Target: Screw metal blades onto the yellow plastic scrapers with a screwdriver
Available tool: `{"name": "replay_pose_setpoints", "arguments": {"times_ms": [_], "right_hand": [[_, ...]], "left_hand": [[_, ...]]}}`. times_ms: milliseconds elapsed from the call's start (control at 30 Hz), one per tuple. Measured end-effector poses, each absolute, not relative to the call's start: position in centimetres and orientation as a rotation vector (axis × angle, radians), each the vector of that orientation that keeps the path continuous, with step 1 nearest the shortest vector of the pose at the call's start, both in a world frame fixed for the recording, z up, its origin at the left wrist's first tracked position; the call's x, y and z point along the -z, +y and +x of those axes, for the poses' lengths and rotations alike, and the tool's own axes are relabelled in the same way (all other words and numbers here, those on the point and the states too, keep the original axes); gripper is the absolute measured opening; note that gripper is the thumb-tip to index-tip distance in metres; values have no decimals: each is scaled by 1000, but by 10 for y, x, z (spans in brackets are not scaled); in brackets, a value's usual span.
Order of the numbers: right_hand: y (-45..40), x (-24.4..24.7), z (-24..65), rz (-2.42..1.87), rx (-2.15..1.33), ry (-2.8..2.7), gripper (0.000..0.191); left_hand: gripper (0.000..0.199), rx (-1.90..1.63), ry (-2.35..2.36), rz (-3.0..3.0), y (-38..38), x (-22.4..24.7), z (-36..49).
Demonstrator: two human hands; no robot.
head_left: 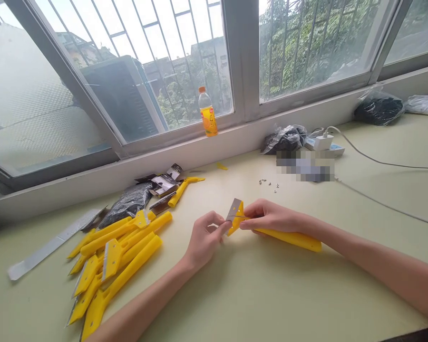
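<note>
A yellow scraper (287, 237) lies across the middle of the table, its long handle pointing to the right. My right hand (267, 216) is closed around its neck, just behind the head. Against the scraper's head rests a flat metal blade (234, 208), and my left hand (209, 235) pinches its near edge between thumb and fingers. Small holes show in the yellow head beside the blade. To the left of my left hand lies a pile of yellow scrapers (114, 256), several with blades on their heads.
Small metal screws or nuts (270, 184) lie scattered beyond my hands. Another yellow scraper (180, 191) rests by black packets (164, 183) and a dark plastic bag (128, 204). A juice bottle (209, 116) stands on the sill. Cables run from a power strip (333, 148) at right.
</note>
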State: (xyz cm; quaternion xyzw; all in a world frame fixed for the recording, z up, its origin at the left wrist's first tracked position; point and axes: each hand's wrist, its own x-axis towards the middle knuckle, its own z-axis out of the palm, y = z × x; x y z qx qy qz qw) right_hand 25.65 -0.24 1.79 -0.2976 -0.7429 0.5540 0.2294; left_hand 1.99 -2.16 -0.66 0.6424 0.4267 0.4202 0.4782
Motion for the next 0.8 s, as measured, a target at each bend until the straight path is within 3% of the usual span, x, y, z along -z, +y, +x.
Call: {"name": "replay_pose_setpoints", "arguments": {"times_ms": [167,333,567,800], "right_hand": [[-5,-18,259,-784,-1505,-2073,44],[-10,-24,261,-741,-1312,-2228,41],[-9,-10,261,-357,57,-2442,19],[-15,-6,259,-180,606,-2411,21]], "left_hand": [[26,-975,1005,1690,-26,5,21],[17,-1017,948,2168,-32,8,19],[17,-1377,633,2894,-37,7,17],[12,-1406,466,3199,-44,0,22]]}}
